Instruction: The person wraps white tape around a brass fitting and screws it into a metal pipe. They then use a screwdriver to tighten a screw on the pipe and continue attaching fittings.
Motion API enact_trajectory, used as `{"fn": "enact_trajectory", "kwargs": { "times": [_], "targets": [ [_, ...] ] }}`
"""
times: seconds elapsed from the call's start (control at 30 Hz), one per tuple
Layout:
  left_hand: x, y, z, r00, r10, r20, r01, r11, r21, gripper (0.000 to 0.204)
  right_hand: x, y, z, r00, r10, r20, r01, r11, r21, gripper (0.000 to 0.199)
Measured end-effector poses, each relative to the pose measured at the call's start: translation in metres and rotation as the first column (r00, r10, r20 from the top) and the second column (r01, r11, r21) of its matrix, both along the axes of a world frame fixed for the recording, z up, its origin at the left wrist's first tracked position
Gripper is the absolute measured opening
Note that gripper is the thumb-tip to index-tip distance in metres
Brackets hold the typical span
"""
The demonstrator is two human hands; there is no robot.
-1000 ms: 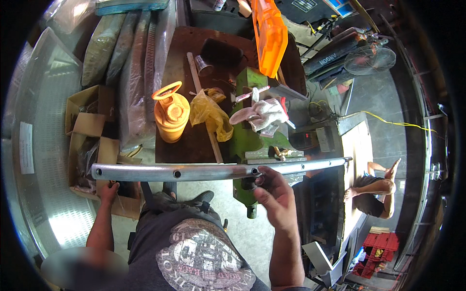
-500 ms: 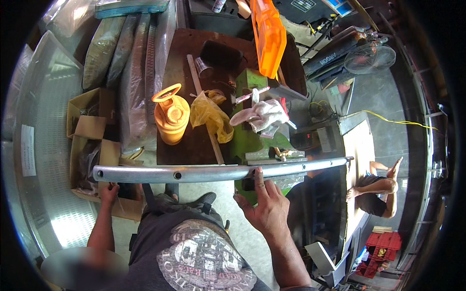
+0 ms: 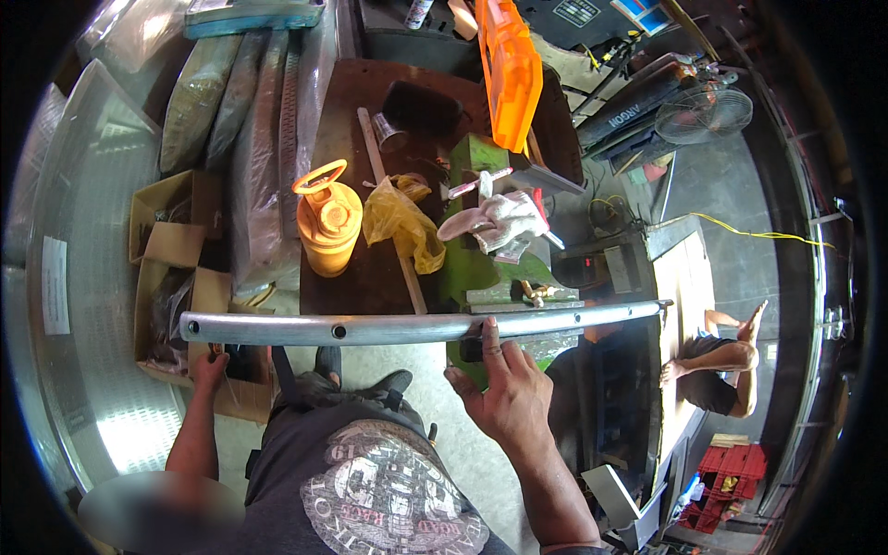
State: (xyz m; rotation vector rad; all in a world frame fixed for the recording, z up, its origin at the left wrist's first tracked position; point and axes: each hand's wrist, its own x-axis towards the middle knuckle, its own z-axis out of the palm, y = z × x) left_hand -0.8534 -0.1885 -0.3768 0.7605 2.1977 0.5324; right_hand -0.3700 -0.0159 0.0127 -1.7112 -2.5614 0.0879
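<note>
A long silver metal tube (image 3: 416, 329) with several round holes along its side lies across the view, over the front of a green metal block (image 3: 462, 277). My right hand (image 3: 509, 393) touches the tube right of its middle; the index finger is stretched onto it, the thumb is spread away, and the other fingers bend loosely. Below the tube's left end is my left hand (image 3: 210, 368), its fingers closed around something small and dark with a bit of orange, too small to name. Just behind the tube, brass-coloured fittings (image 3: 536, 293) rest on the block.
On the brown table (image 3: 342, 92) stand an orange bottle (image 3: 330, 231) and a yellow plastic bag (image 3: 402, 222). White work gloves (image 3: 504, 222) lie on the block, near an orange case (image 3: 509, 74). Cardboard boxes (image 3: 208, 291) sit at left. Another person's legs (image 3: 717, 361) show at right.
My left hand has shifted slightly, and the small dark and orange thing in it shows more. My right hand keeps its finger on the tube, which has barely moved.
</note>
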Motion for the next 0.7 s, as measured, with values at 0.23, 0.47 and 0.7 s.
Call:
{"fn": "enact_trajectory", "kwargs": {
  "times": [0.23, 0.47, 0.7],
  "targets": [
    [0.002, 0.000, 0.002, 0.997, 0.060, 0.055, -0.060, 0.998, -0.009, 0.045, 0.000, 0.005, 0.009, 0.992, -0.072, -0.103, 0.070, 0.997, -0.019, 0.074],
    [0.000, -0.001, 0.000, 0.997, 0.053, 0.050, -0.051, 0.998, -0.040, 0.047, 0.012, 0.004, 0.002, 0.948, -0.039, -0.316, 0.009, 0.995, -0.096, 0.060],
    [0.000, 0.004, -0.004, 0.996, 0.055, 0.074, -0.052, 0.998, -0.040, 0.049, 0.001, -0.004, -0.003, 0.891, -0.220, -0.398, 0.146, 0.967, -0.207, 0.082]
  ]
}}
